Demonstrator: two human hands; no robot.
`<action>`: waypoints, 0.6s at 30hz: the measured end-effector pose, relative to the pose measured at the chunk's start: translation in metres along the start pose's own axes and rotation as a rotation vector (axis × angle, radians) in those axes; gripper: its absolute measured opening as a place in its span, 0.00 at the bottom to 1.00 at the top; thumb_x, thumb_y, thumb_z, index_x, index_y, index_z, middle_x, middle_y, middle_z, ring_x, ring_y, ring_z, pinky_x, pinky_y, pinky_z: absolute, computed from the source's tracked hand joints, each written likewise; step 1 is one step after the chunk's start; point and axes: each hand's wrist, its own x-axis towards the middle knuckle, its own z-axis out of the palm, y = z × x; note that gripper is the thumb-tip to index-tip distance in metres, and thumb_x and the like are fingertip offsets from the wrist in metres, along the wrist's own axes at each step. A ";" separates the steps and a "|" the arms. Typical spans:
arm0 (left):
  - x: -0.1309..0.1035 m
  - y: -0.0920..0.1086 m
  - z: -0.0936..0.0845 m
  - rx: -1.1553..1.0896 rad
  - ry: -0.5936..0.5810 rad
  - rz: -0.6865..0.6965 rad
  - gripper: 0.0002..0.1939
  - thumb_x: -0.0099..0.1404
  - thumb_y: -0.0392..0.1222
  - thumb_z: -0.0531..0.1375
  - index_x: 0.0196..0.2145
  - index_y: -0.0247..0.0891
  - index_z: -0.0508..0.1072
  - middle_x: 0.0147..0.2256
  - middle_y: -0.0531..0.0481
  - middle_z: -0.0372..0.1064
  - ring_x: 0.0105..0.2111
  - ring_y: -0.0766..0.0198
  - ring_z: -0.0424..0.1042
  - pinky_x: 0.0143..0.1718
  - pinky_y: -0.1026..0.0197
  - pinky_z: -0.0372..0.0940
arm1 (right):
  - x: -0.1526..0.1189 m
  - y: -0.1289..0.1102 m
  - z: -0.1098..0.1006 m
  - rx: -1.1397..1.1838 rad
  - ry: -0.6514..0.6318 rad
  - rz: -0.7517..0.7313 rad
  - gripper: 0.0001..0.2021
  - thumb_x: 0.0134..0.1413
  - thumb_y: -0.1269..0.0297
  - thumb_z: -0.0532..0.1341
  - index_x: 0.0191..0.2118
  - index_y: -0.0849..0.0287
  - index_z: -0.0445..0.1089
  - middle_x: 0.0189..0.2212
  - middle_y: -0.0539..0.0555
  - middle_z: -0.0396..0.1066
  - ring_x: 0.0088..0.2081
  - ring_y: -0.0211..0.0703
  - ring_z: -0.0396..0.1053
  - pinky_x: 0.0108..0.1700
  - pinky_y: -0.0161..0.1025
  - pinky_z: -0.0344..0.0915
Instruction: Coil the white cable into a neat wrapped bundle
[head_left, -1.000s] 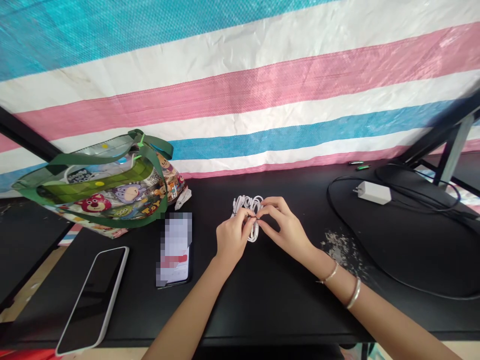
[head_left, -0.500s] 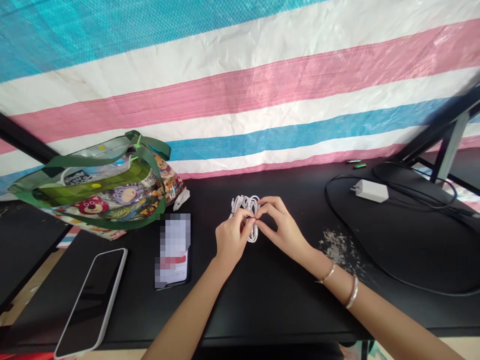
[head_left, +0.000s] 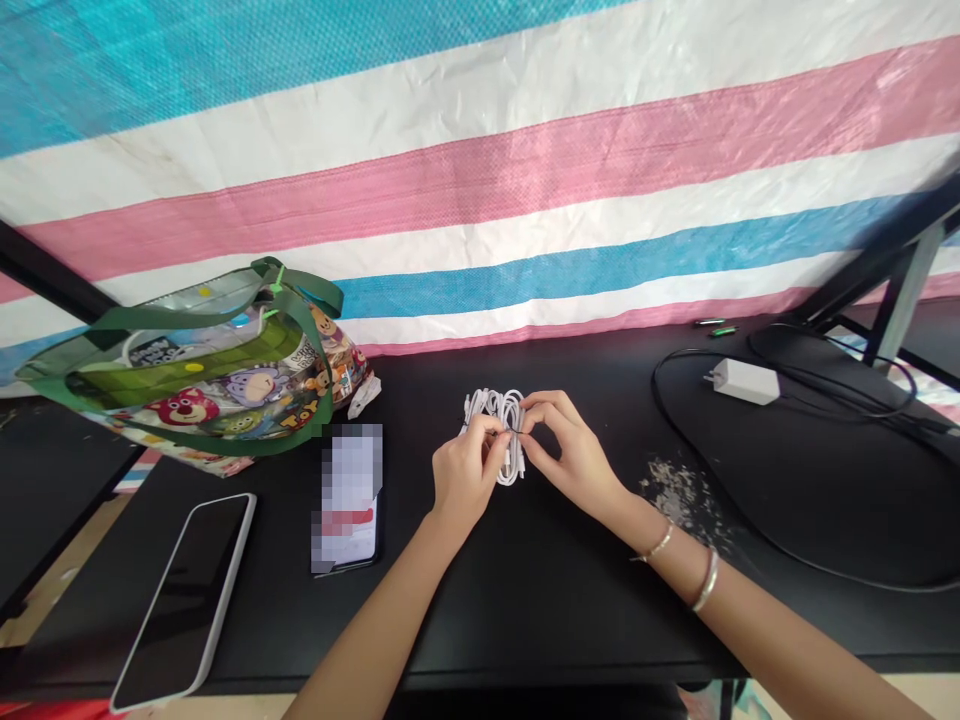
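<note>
A white cable lies gathered on the black desk, near the middle of the view, directly beneath two bare hands. It is slim and smooth, wound into several narrow, overlapping loops; the fullest part forms a long oval reaching toward the wearer, with more loops fanning out at its upper left. A small white plug end seems to show at the lower right of the coil, though its shape is too small to make out. Across the loops runs a thin dark tie. The left hand has its grip together, thumb and forefinger pinched on the tie from one side; the right hand faces it, its grip clamped on the tie too, with the other fingers curled against the loops. Two bracelets circle the right forearm. To the left lie a phone with a lit, pixelated screen and, nearer the wearer, a dark-screened phone in a white case. Behind them stands a clear cartoon-print bag with green straps. To the right are pale flecks, a white charger and a looping black cord. A blue, white and pink striped sheet fills the background.
</note>
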 end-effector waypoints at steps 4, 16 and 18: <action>0.001 0.001 0.000 -0.054 0.020 -0.019 0.06 0.64 0.37 0.52 0.31 0.40 0.66 0.20 0.58 0.70 0.19 0.69 0.69 0.23 0.69 0.57 | -0.001 0.000 0.001 0.031 0.115 0.012 0.05 0.53 0.72 0.55 0.31 0.54 0.61 0.40 0.55 0.64 0.44 0.46 0.67 0.42 0.43 0.67; 0.001 0.001 0.001 -0.188 -0.109 -0.070 0.05 0.62 0.36 0.53 0.37 0.41 0.66 0.19 0.59 0.68 0.18 0.68 0.68 0.23 0.69 0.59 | 0.003 0.008 0.005 0.835 -0.021 0.624 0.16 0.46 0.50 0.64 0.28 0.55 0.60 0.23 0.45 0.64 0.26 0.35 0.63 0.32 0.35 0.64; 0.001 0.002 0.001 -0.193 -0.138 -0.062 0.08 0.62 0.36 0.53 0.39 0.41 0.66 0.19 0.60 0.69 0.18 0.68 0.69 0.23 0.69 0.59 | 0.005 0.007 0.003 0.905 -0.003 0.680 0.18 0.43 0.47 0.65 0.28 0.55 0.61 0.24 0.45 0.64 0.26 0.34 0.63 0.32 0.34 0.64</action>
